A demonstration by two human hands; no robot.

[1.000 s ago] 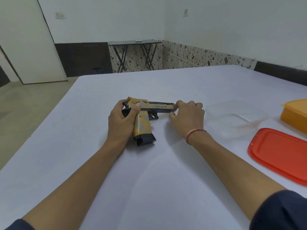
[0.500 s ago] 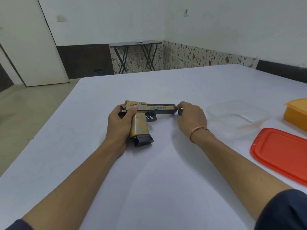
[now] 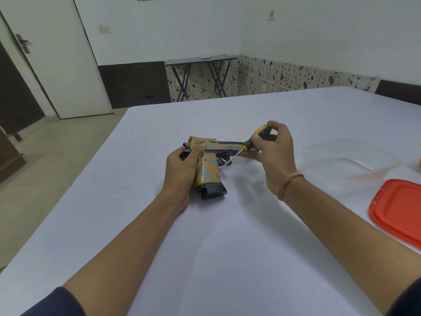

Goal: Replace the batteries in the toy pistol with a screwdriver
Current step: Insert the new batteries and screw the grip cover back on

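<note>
A tan and black toy pistol [image 3: 208, 166] lies on its side on the white table [image 3: 227, 247], barrel pointing right, black magazine base toward me. My left hand [image 3: 182, 169] grips its rear and grip, thumb on the slide. My right hand [image 3: 274, 153] holds a small screwdriver [image 3: 255, 139] with a yellow and black handle. Its thin metal shaft slants down to the left, and the tip sits near the trigger guard.
A clear plastic container [image 3: 348, 157] stands right of my right hand. A red lid [image 3: 401, 208] lies at the table's right edge. Beyond the table's far edge are a folding table [image 3: 200, 76] and a white door [image 3: 59, 60].
My right hand has lifted off the table by the muzzle and now holds the screwdriver, tilted toward the pistol. The left hand keeps its grip. The camera view has tilted down and nearer.
</note>
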